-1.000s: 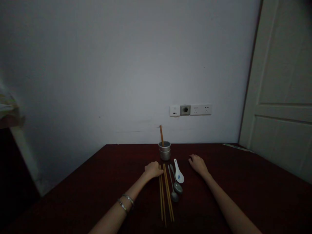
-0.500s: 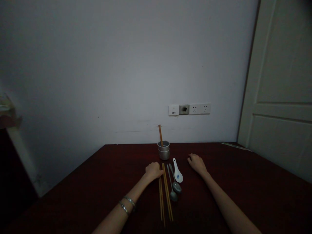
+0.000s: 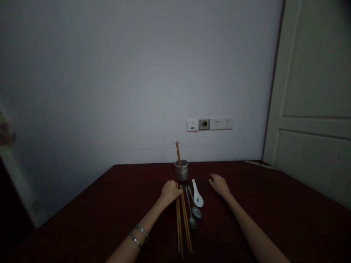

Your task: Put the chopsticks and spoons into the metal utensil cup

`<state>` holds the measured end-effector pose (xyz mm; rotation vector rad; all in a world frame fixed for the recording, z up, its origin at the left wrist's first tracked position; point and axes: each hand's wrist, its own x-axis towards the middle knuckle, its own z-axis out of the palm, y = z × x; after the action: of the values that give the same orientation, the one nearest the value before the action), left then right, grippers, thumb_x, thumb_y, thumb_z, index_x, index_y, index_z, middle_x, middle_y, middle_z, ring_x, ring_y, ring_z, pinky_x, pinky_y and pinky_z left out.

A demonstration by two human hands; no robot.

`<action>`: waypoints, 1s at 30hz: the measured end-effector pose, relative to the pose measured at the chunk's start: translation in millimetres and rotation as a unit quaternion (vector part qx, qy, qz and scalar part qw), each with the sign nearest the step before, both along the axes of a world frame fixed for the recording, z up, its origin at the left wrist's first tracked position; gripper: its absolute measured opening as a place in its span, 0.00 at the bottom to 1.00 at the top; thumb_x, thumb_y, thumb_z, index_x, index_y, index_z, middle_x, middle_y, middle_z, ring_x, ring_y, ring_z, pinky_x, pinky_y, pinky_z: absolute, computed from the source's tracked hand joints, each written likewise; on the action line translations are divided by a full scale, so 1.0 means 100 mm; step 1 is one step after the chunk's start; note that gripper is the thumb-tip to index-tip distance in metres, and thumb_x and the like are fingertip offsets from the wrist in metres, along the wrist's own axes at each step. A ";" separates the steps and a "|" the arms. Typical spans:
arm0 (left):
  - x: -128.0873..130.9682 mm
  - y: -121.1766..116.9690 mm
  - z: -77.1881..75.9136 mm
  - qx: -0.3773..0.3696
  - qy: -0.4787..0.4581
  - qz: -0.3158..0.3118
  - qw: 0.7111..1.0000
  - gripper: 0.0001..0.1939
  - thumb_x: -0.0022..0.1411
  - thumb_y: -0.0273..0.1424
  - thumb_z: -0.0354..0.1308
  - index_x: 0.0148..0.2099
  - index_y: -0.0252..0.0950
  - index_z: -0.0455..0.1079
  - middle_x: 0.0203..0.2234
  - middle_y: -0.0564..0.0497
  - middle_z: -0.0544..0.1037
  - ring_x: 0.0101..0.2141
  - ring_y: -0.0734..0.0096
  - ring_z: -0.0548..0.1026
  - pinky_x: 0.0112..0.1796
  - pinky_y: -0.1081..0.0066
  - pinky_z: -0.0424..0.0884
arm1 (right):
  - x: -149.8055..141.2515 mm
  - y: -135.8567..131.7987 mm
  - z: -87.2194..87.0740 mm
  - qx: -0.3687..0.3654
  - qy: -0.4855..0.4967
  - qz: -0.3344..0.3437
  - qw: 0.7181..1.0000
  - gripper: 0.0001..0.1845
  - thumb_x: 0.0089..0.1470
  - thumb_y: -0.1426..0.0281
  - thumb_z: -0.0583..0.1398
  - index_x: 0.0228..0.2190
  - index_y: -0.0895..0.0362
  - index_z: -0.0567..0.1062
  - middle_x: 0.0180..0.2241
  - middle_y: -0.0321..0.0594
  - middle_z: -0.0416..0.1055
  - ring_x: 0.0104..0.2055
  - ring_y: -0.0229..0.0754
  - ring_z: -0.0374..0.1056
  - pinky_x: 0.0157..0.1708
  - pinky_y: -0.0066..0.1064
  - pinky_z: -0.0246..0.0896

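Note:
My left hand [image 3: 170, 191] rests on the dark red table [image 3: 109, 212], its fingers curled over the far ends of several wooden chopsticks [image 3: 182, 223] lying lengthwise toward me. Just behind them stands a small metal cup [image 3: 181, 171] with a pair of chopsticks [image 3: 178, 153] upright in it. Right of the lying chopsticks are two metal spoons [image 3: 193, 213] and a white ceramic spoon [image 3: 197, 197] with a blue mark. My right hand [image 3: 218, 184] lies palm down on the table to the right of the spoons, fingers loosely bent, holding nothing.
A white wall runs behind the table with a row of sockets [image 3: 210, 124]. A cream door [image 3: 315, 102] stands at the right. Something dim sits on a ledge at the far left [image 3: 5, 131].
Both hands stay in place; the view has shifted a little, and my left fingers have settled slightly more onto the chopstick ends.

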<state>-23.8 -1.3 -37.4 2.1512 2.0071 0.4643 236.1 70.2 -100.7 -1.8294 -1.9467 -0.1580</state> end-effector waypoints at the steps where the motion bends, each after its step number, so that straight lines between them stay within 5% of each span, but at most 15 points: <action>1: 0.00 0.00 0.07 0.012 -0.007 -0.004 1.000 0.13 0.47 0.35 0.54 0.30 0.31 0.74 0.28 0.39 0.76 0.29 0.63 0.74 0.25 0.75 0.62 | 0.00 0.00 0.00 0.002 0.003 0.003 1.000 0.20 0.52 0.69 0.48 0.42 0.63 0.72 0.47 0.50 0.67 0.51 0.45 0.61 0.50 0.33 0.52; 10: 0.07 -0.03 0.96 0.188 -0.083 -0.017 0.978 0.12 0.47 0.34 0.52 0.20 0.30 0.68 0.14 0.50 0.68 0.18 0.76 0.65 0.21 0.76 0.52 | 0.00 -0.02 0.03 0.006 0.011 0.010 1.000 0.20 0.51 0.70 0.48 0.42 0.64 0.72 0.47 0.51 0.67 0.51 0.45 0.60 0.51 0.32 0.51; 14: 0.15 -0.08 1.23 0.256 -0.115 -0.025 0.960 0.12 0.47 0.34 0.53 0.20 0.31 0.67 0.14 0.53 0.67 0.18 0.78 0.62 0.22 0.76 0.51 | 0.00 -0.01 0.03 0.001 0.018 -0.002 1.000 0.20 0.51 0.69 0.48 0.42 0.62 0.72 0.47 0.50 0.67 0.51 0.45 0.60 0.51 0.33 0.50; 18: 0.28 -0.11 1.30 0.284 -0.136 -0.048 0.948 0.11 0.48 0.33 0.52 0.20 0.32 0.65 0.14 0.54 0.65 0.18 0.79 0.60 0.22 0.76 0.51 | -0.01 0.01 0.03 -0.004 0.024 -0.006 1.000 0.20 0.51 0.69 0.48 0.42 0.62 0.72 0.47 0.49 0.67 0.51 0.45 0.60 0.51 0.34 0.50; 25: 0.43 -0.15 1.19 0.291 -0.121 -0.072 0.946 0.09 0.49 0.33 0.53 0.22 0.33 0.64 0.15 0.55 0.66 0.19 0.78 0.61 0.23 0.76 0.52 | -0.03 -0.03 0.06 -0.024 0.021 -0.015 0.999 0.19 0.51 0.70 0.49 0.42 0.60 0.72 0.48 0.49 0.66 0.53 0.46 0.58 0.51 0.35 0.50; 30: 0.43 -0.20 1.19 0.316 -0.122 -0.086 0.937 0.08 0.50 0.32 0.53 0.22 0.34 0.63 0.16 0.55 0.65 0.19 0.78 0.61 0.24 0.76 0.54 | -0.11 -0.05 0.40 -0.112 0.124 0.039 0.985 0.19 0.45 0.73 0.53 0.40 0.61 0.73 0.43 0.49 0.70 0.47 0.46 0.65 0.46 0.34 0.56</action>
<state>19.1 -21.5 81.4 2.4079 1.6568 1.4292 225.0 65.2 -60.7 -1.8063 -1.9155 0.3135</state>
